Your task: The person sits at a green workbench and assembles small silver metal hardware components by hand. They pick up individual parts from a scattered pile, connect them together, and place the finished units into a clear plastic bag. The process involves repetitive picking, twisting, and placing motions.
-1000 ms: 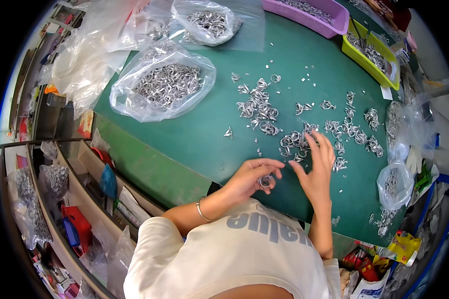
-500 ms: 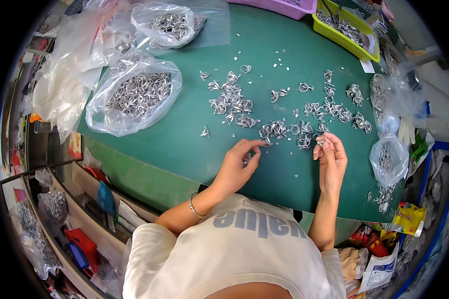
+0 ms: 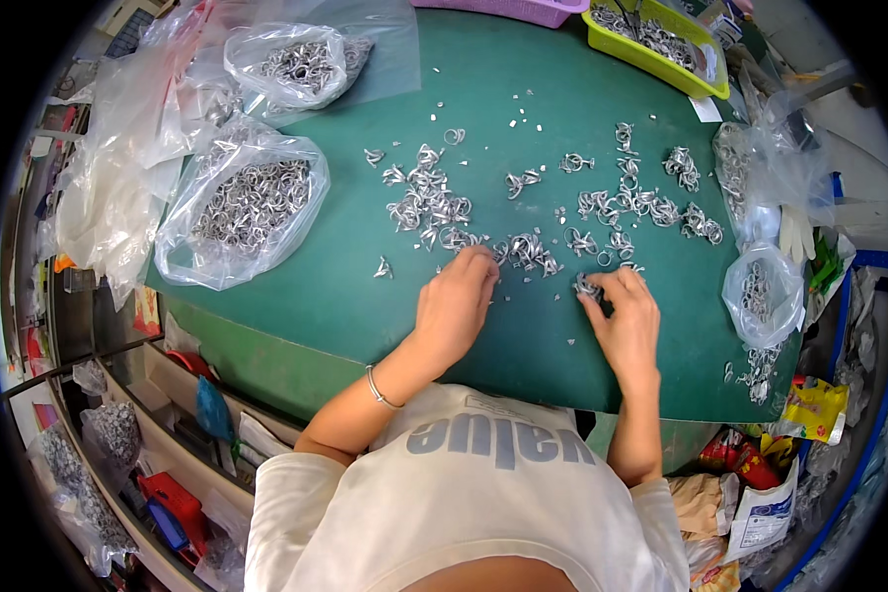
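Silver-coloured metal rings lie in loose heaps on the green table. My left hand is at the near edge of the middle heap of rings, its fingers curled together. Whatever it holds is hidden behind the fingers. To the right, my right hand pinches a small cluster of rings between thumb and fingers, low over the table. A larger heap of rings lies beyond my left hand, and another group of rings beyond my right.
Two clear bags of rings, one nearer and one farther, stand on the left. A yellow-green basket and a purple basket sit at the far edge. A small ring bag lies at the right.
My right hand has come down and left, from a raised pinch to a cluster of rings. My left hand has shifted slightly and its fingers have turned to hide the palm.
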Demonstrator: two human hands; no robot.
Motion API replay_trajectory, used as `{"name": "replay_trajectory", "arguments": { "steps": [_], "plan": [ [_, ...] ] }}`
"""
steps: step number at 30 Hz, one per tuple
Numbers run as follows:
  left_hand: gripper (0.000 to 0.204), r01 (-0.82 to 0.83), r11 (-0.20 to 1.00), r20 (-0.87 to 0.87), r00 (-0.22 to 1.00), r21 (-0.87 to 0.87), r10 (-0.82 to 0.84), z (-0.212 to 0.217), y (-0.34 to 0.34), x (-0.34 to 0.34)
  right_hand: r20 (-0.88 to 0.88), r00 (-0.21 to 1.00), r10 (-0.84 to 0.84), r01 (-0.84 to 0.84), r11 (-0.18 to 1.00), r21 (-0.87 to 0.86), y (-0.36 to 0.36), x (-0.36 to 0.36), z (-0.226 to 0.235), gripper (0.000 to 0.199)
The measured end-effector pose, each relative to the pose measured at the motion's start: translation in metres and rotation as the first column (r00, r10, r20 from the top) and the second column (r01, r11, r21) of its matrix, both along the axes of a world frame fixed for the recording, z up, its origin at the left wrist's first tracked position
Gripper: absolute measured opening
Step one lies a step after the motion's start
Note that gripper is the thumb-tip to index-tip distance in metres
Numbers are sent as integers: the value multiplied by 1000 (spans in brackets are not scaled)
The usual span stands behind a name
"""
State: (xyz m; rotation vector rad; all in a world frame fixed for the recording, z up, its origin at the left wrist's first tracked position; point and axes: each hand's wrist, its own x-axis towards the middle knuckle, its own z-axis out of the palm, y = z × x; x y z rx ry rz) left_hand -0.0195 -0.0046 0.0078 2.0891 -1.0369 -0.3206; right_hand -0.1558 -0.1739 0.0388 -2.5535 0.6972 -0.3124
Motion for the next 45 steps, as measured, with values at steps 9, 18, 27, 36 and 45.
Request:
{"name": "replay_trajectory", "arguments": {
  "steps": [9, 18, 27, 36, 45],
  "plan": [
    [27, 37, 994, 57, 998, -104, -31, 15, -23, -11, 68, 997, -28, 38, 988, -152, -21, 27, -10, 17],
    [48, 308, 896, 191, 905, 318, -379, 18, -51, -20, 193, 977, -95, 96, 995, 5, -37, 13, -6, 8],
    [16, 139, 980, -352, 918, -144, -182, 19, -49, -13, 270, 944, -189, 46, 887, 460, -36, 2, 1, 10],
    [18, -269, 931, -957, -84, -245, -276, 21, -25, 4, 43, 981, -189, 191, 980, -59, -28, 4, 13, 11],
    [21, -362, 927, -974, 224, -97, -14, 14, 0, -9, 67, 972, 224, -229, 970, 79, 9, 55, -8, 40]
  ]
}}
